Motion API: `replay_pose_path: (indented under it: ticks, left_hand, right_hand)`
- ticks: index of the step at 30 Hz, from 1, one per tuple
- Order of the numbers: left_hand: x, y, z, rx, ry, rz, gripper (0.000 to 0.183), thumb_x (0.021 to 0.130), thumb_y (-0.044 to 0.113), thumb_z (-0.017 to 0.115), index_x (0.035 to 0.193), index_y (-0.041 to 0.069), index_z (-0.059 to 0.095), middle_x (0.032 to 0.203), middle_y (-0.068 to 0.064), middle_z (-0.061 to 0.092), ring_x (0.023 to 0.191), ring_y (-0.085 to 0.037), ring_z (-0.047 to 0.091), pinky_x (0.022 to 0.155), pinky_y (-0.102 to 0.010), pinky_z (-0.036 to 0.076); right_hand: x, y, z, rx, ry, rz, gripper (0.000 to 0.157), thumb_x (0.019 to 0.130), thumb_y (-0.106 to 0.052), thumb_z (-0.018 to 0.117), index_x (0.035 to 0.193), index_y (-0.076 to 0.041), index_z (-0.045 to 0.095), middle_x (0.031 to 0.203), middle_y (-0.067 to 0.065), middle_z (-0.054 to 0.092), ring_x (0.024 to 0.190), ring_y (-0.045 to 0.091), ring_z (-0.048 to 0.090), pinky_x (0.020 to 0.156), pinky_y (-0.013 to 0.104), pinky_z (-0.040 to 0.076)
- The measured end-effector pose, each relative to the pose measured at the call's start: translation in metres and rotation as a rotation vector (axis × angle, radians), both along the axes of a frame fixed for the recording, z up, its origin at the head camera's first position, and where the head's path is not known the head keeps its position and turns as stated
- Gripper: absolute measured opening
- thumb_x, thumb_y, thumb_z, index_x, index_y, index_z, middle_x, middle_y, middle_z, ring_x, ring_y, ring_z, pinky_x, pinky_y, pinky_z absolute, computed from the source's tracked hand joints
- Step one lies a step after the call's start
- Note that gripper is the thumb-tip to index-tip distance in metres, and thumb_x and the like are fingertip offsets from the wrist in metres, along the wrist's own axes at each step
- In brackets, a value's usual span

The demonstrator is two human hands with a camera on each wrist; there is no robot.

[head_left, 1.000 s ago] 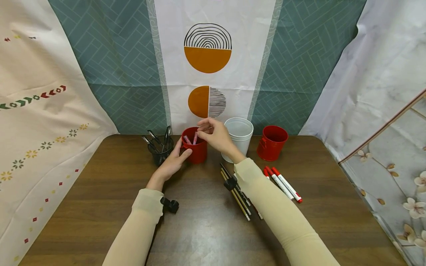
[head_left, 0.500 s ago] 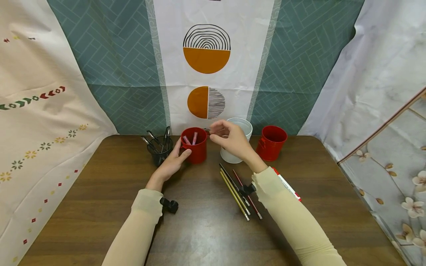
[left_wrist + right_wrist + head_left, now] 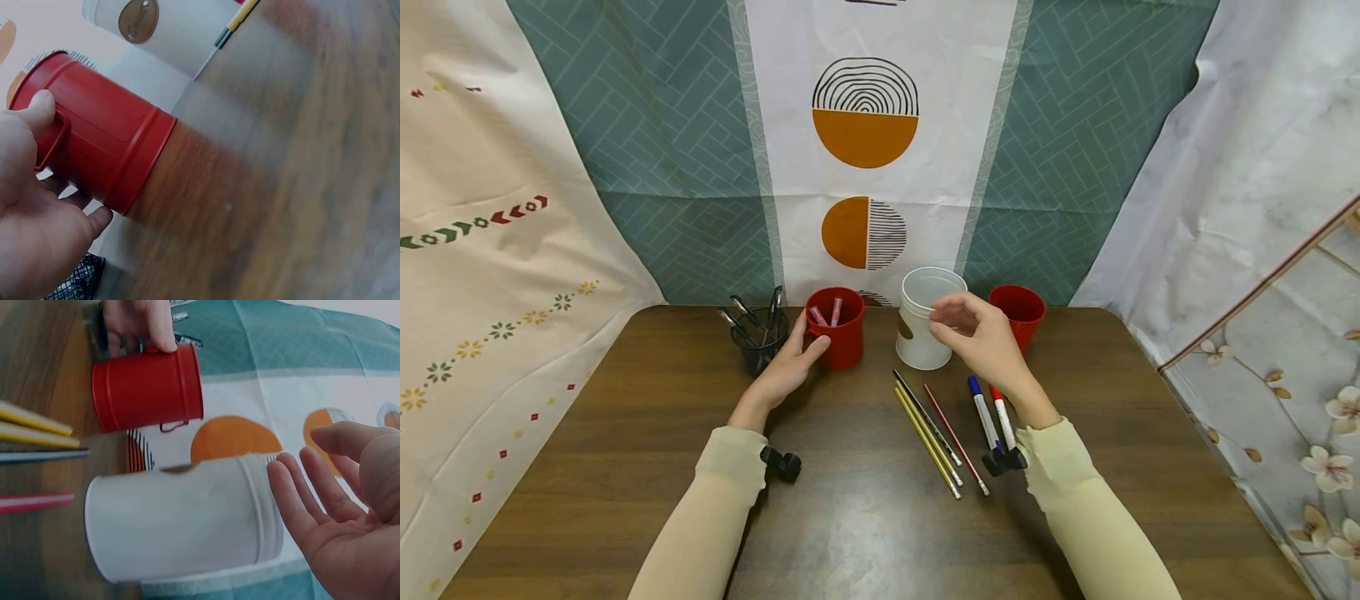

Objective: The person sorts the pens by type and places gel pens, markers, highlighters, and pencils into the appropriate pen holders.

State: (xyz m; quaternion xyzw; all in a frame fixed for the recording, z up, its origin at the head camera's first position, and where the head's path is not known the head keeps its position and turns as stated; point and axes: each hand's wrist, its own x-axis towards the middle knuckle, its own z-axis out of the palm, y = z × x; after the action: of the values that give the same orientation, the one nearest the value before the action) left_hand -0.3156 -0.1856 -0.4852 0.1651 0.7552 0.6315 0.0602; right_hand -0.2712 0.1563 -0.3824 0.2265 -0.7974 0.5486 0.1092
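Note:
My left hand (image 3: 784, 364) holds the left red metal cup (image 3: 842, 346) by its side, thumb near the handle and fingers round the back, as the left wrist view shows. Inside that cup stand two pinkish sticks (image 3: 837, 311), their lower ends hidden. The right hand (image 3: 988, 343) hangs in front of the white cup's (image 3: 917, 340) right side with nothing in it. In the right wrist view its fingers (image 3: 294, 506) are loosely bent, with the fingertips near the white cup's rim. A second red cup (image 3: 1021, 312) is partly hidden behind this hand.
A black mesh cup (image 3: 758, 358) with several pens stands left of the left hand. Several pencils (image 3: 928, 433) lie on the wooden table (image 3: 850, 517). Right of them are a blue marker (image 3: 983, 408) and a red marker (image 3: 1002, 417), partly covered by the right wrist. Fabric hangs behind.
The right hand has moved from above the left red cup rightward, past the white cup's front, and stays empty. The left hand keeps its place on the left red cup.

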Motion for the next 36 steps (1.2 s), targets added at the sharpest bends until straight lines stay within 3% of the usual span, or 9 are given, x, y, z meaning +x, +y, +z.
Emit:
replay_pose_path:
  ticks: [7, 16, 23, 30, 36]
  left_hand:
    - [-0.002, 0.000, 0.002, 0.011, 0.019, 0.001, 0.083, 0.113, 0.032, 0.052, 0.172, 0.026, -0.005, 0.178, -0.005, 0.002, 0.163, -0.032, 0.006, 0.129, -0.060, 0.019]
    - [0.002, 0.001, 0.015, -0.019, -0.008, 0.067, 0.090, 0.111, 0.034, 0.056, 0.171, 0.026, -0.009, 0.179, -0.004, -0.007, 0.165, -0.032, -0.001, 0.131, -0.059, 0.009]
    - [0.005, 0.007, 0.022, -0.059, -0.001, 0.066, 0.095, 0.108, 0.044, 0.058, 0.171, 0.029, -0.012, 0.179, -0.001, -0.010, 0.165, -0.033, 0.001, 0.130, -0.061, 0.013]
    - [0.006, 0.011, 0.032, -0.086, 0.054, 0.078, 0.095, 0.108, 0.038, 0.060, 0.171, 0.026, -0.011, 0.179, -0.004, -0.007, 0.165, -0.031, 0.002, 0.130, -0.059, 0.013]
    - [0.011, 0.010, 0.042, -0.172, 0.095, 0.102, 0.095, 0.107, 0.037, 0.062, 0.171, 0.031, -0.007, 0.179, -0.007, -0.003, 0.164, -0.036, 0.005, 0.128, -0.063, 0.019]
  right_hand:
    - [0.005, 0.020, -0.012, -0.011, -0.022, -0.045, 0.030, 0.095, -0.007, 0.080, 0.124, -0.002, 0.070, 0.116, 0.015, 0.076, 0.102, 0.021, 0.072, 0.089, 0.020, 0.058]
    - [0.005, 0.025, -0.013, -0.012, -0.038, -0.048, 0.030, 0.096, -0.008, 0.080, 0.125, -0.003, 0.071, 0.117, 0.016, 0.075, 0.102, 0.019, 0.071, 0.089, 0.019, 0.057]
    - [0.008, 0.032, -0.015, 0.047, -0.038, -0.053, 0.029, 0.096, -0.008, 0.080, 0.123, -0.003, 0.072, 0.115, 0.016, 0.076, 0.100, 0.028, 0.073, 0.086, 0.018, 0.058]
    - [0.013, 0.038, -0.008, 0.104, -0.043, -0.072, 0.029, 0.095, -0.009, 0.081, 0.122, -0.002, 0.071, 0.114, 0.014, 0.076, 0.099, 0.029, 0.074, 0.085, 0.017, 0.058]
    - [0.015, 0.038, -0.005, 0.152, -0.048, -0.047, 0.032, 0.096, -0.012, 0.081, 0.124, -0.002, 0.070, 0.116, 0.012, 0.076, 0.100, 0.026, 0.074, 0.086, 0.022, 0.059]
